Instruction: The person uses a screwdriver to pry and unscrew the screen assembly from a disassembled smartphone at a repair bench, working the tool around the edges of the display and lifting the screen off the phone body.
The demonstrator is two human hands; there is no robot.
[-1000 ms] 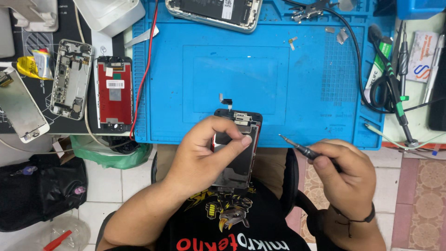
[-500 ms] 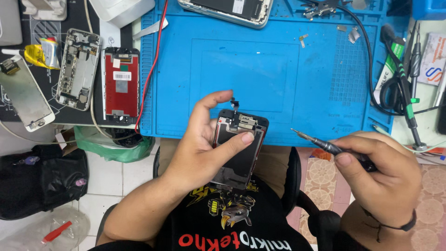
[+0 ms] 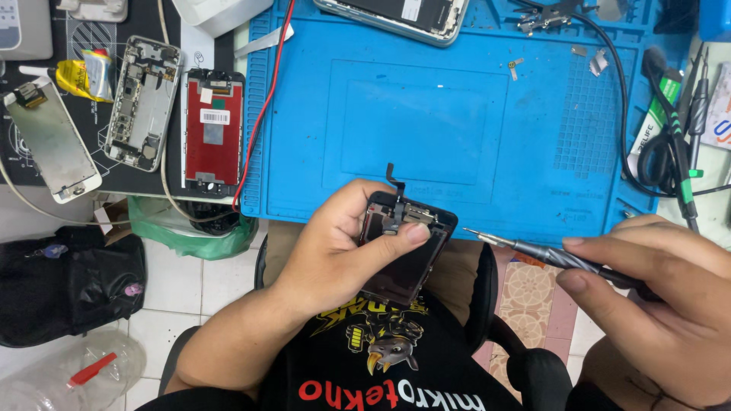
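My left hand [image 3: 335, 247] grips a black phone screen assembly [image 3: 403, 255], back side up, just off the near edge of the blue work mat [image 3: 426, 129]. My thumb presses on its upper part, and a short flex cable sticks up from its top. My right hand [image 3: 655, 304] holds a thin precision screwdriver [image 3: 533, 250], its tip pointing left and a short gap away from the assembly's right edge.
On the left lie a red-backed screen [image 3: 215, 128], an open phone chassis [image 3: 143, 103] and a white screen [image 3: 52, 141]. Another phone [image 3: 396, 17] rests at the mat's far edge. Small screws and parts [image 3: 515, 67], black cables, scissors [image 3: 661, 152] and tools sit on the right.
My right hand with the screwdriver has drawn back to the right, away from the assembly. My left hand has kept its grip and shifted the assembly slightly.
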